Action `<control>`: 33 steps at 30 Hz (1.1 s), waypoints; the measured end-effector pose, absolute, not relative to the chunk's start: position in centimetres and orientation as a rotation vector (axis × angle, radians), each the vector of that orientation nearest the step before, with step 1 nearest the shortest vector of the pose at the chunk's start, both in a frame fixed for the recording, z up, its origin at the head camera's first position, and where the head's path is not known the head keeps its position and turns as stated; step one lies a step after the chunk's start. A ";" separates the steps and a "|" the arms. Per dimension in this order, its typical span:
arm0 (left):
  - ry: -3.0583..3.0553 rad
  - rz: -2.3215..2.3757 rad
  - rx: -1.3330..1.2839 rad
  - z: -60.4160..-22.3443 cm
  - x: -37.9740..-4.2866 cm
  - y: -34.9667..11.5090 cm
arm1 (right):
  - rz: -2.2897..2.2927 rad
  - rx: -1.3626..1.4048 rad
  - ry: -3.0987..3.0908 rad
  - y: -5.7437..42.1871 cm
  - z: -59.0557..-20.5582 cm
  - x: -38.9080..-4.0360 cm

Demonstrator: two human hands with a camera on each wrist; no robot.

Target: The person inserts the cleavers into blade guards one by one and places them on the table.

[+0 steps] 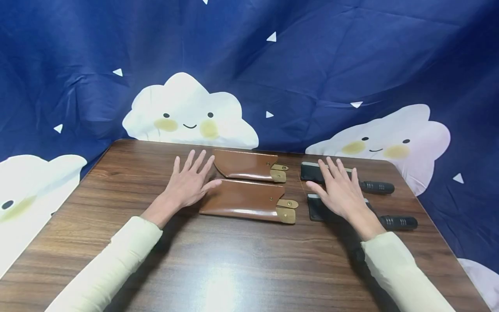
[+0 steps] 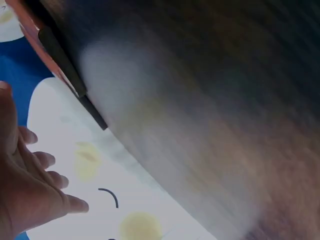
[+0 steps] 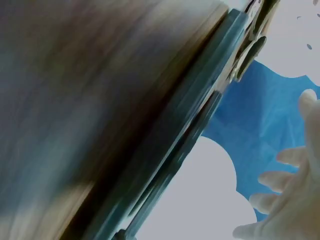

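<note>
Two brown leather knife sheaths lie one behind the other mid-table, a far one point(image 1: 245, 164) and a near one point(image 1: 241, 199), their snap straps toward the right. To their right are two cleavers with dark blades and black handles, a far one point(image 1: 309, 172) and a near one point(image 1: 398, 222). My left hand point(image 1: 187, 186) is spread flat beside the sheaths' left ends, its thumb tip overlapping the near sheath in the head view. Over the cleavers my right hand point(image 1: 343, 197) is spread, partly hiding both blades. Neither hand holds anything; contact below the right hand is unclear.
A brown wood-grain table point(image 1: 249, 268) bears everything, with a bright glare spot near its front. Behind it hangs a dark blue curtain point(image 1: 312, 65) printed with smiling white clouds and small triangles. The cleavers' handles point toward the table's right edge.
</note>
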State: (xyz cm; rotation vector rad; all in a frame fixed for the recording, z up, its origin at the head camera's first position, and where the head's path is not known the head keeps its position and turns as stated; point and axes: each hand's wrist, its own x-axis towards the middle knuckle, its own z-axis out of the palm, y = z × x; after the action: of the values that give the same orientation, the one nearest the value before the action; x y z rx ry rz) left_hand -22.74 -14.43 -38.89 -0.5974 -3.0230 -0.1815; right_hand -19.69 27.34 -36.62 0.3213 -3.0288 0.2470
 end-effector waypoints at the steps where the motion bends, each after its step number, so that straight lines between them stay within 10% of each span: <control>1: -3.015 -0.177 -0.608 -38.9 -22.7 -14.4 | 0.252 0.321 -3.028 27.6 -36.5 -19.6; 33: -2.880 -0.417 -1.092 -39.6 -24.0 -14.0 | 0.941 0.426 -2.935 41.0 -36.3 -15.4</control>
State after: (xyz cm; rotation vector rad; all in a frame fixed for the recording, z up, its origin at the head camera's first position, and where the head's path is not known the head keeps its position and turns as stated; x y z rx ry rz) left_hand -23.95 -13.99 -39.57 -1.0916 -2.8797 -0.4165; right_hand -15.38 40.97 -36.34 0.4264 -2.9353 0.9410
